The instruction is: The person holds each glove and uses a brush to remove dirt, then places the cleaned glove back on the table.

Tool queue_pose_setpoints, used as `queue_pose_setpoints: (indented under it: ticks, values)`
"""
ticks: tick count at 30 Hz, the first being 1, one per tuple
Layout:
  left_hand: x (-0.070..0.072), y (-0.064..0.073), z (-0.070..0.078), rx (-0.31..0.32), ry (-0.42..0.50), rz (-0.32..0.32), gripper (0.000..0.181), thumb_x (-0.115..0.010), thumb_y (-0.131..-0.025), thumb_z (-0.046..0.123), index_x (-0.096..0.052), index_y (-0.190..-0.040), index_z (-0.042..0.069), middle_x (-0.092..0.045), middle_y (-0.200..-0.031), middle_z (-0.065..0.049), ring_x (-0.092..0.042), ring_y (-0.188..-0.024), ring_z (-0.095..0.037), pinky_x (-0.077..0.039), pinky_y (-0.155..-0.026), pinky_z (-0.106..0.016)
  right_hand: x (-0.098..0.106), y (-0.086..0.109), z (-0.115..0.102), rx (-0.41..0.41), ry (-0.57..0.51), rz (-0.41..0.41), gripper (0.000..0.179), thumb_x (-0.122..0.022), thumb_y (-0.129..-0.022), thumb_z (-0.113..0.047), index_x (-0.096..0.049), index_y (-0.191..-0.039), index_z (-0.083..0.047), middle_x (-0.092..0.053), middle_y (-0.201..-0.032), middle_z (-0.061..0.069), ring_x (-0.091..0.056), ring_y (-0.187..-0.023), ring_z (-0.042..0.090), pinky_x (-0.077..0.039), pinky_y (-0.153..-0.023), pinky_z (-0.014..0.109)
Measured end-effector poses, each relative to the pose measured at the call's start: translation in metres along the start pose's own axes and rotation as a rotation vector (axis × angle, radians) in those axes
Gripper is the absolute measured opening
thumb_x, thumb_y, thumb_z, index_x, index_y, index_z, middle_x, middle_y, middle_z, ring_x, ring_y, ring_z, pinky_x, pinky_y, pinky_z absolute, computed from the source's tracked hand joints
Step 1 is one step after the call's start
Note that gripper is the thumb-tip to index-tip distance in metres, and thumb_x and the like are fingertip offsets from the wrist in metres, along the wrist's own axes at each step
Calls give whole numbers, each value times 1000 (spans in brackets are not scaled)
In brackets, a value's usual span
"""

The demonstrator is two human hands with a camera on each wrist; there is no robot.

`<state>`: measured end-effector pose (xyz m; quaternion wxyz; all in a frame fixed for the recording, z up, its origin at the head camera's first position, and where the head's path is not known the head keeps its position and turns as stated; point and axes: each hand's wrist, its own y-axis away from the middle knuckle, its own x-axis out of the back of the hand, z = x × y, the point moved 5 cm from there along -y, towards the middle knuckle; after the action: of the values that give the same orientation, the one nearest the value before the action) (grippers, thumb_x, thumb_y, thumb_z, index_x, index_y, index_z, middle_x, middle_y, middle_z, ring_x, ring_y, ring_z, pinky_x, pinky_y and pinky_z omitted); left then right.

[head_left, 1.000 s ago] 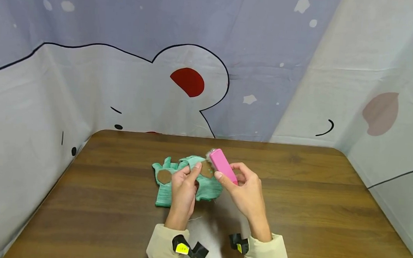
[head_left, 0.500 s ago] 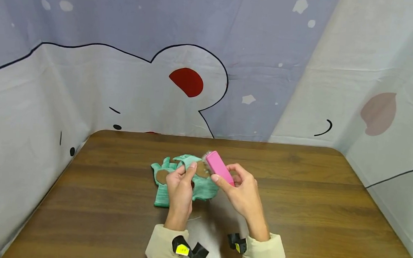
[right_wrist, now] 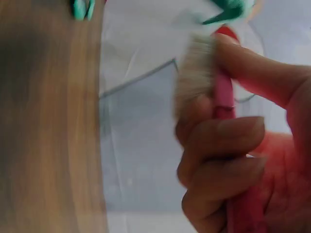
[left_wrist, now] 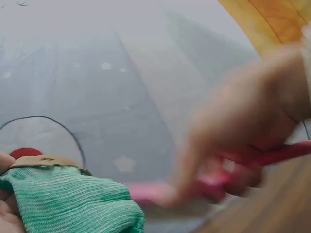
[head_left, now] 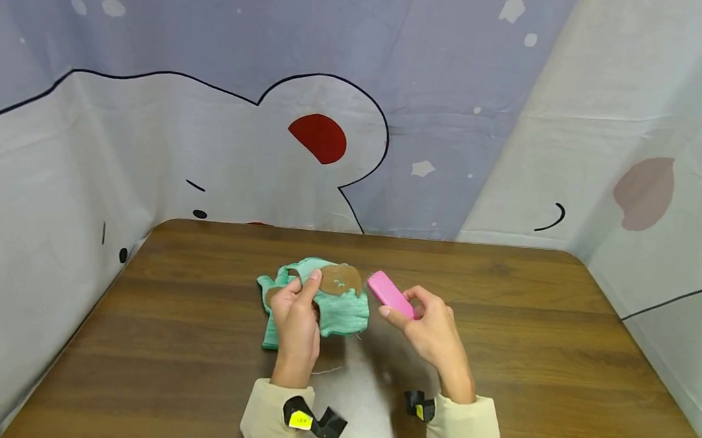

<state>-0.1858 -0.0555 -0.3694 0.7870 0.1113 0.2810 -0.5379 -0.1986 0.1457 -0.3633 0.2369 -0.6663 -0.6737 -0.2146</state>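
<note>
My left hand [head_left: 296, 322] pinches a green knit glove [head_left: 343, 312] with a brown patch, thumb on top beside the patch. In the left wrist view the ribbed green fabric of the glove [left_wrist: 73, 199] fills the lower left. My right hand [head_left: 437, 333] grips a pink brush [head_left: 391, 295], a short gap to the right of the glove. Pale bristles of the brush [right_wrist: 194, 73] show in the right wrist view, blurred, with the fingers curled round the handle. A second green glove [head_left: 271, 284] lies on the table behind the left hand, partly hidden by it.
The wooden table [head_left: 529, 334] spreads out on both sides of the hands. A thin white thread [head_left: 326, 371] lies close to the left wrist. A printed curtain [head_left: 451, 118] hangs along the table's far edge and sides.
The brush was at the glove's brown patch and is now apart from it, moved right with the right hand. The left hand has shifted slightly left, and the patch shows more fully.
</note>
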Motion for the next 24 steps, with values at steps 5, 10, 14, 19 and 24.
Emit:
queue_pose_setpoints:
  ticks: [5, 10, 14, 19, 24]
  values:
    - [0, -3, 7, -23, 22, -38, 27, -58, -90, 11, -53, -66, -2, -38, -50, 2, -28, -39, -5, -22, -40, -17, 11, -1, 7, -38, 59, 64, 36, -74, -75, -39, -62, -97, -14, -64, -74, 6, -54, -60, 16, -41, -53, 29]
    - [-3, -1, 1, 33, -1, -39, 25, -58, -90, 11, -54, -71, -3, -42, -53, 2, -33, -43, -6, -25, -43, -17, 10, 1, -6, 17, -90, 111, 40, -73, -74, -44, -61, -99, -16, -66, -73, 7, -55, -57, 14, -42, -52, 28]
    - [-7, 2, -5, 67, -20, -46, 22, -58, -90, 12, -56, -74, -4, -44, -55, 2, -33, -45, -6, -25, -44, -17, 3, 6, -22, 118, -222, 121, 36, -75, -74, -38, -61, -99, -16, -65, -72, 8, -57, -56, 15, -43, -49, 27]
    - [-9, 5, -7, 74, -40, -60, 31, -57, -91, 14, -49, -65, 0, -32, -51, 4, -24, -42, -6, -21, -44, -19, -6, 15, -41, 217, -297, 88, 32, -76, -76, -30, -61, -99, -15, -61, -66, 7, -52, -49, 11, -41, -45, 25]
    - [-8, 5, -7, 73, -64, -68, 43, -56, -92, 17, -35, -57, 5, -25, -49, 5, -20, -41, -7, -20, -44, -20, -16, 14, -41, 233, -302, 55, 32, -76, -74, -36, -61, -97, -22, -60, -64, 5, -51, -47, 13, -42, -45, 26]
